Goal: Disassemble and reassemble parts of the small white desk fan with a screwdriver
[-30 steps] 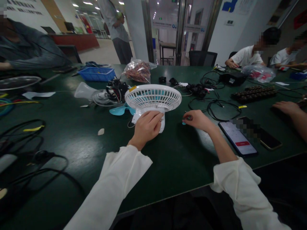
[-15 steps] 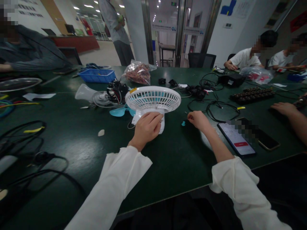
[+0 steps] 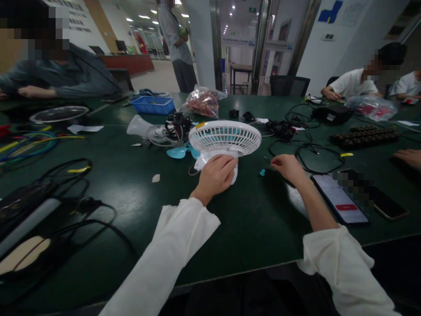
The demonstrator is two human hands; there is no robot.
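A white fan head (image 3: 226, 136) with a slotted round guard stands on the dark green table (image 3: 237, 228). My left hand (image 3: 217, 175) is wrapped round its white housing, below the guard. To the right, my right hand (image 3: 285, 166) is closed in a pinch, with a thin, small piece showing at its fingertips that I cannot make out clearly. A small turquoise cap (image 3: 262, 172) lies just left of those fingers. Turquoise fan blades (image 3: 179, 152) lie behind and left of the fan head.
A white fan base (image 3: 140, 127), a blue tray (image 3: 153, 105) and a bag (image 3: 203, 103) lie farther back. Right of my right hand are black cables (image 3: 319, 160) and a phone (image 3: 342, 199). Cables also lie at left. A person (image 3: 75, 70) sits across the table.
The whole view has shifted, so things appear farther right. My left hand stays on the fan housing, and my right hand remains pinched near the turquoise cap.
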